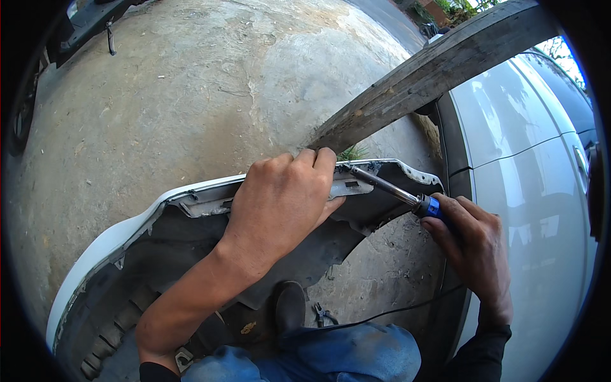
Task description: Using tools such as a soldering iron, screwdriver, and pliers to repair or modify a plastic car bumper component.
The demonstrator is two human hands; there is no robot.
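A white car bumper [172, 242] with a dark inner side lies across in front of me, its inside turned toward me. My left hand [280, 197] is closed over its upper edge, fingertips on the rim. In my right hand [471, 242] is a soldering iron [385, 184] with a metal shaft and a blue and black handle. Its tip meets the bumper's dark inner edge, just right of my left fingers; the exact contact is too small to make out. A pale strip [350, 188] runs inside the bumper beneath that spot.
A thick wooden beam [433, 70] slants up to the right beyond the bumper. At right stands a white car [522, 191]. A black cable [407, 310] crosses above my knees. Pliers [324, 316] lie by my shoe [291, 309]. Part of another vehicle [83, 28] shows upper left.
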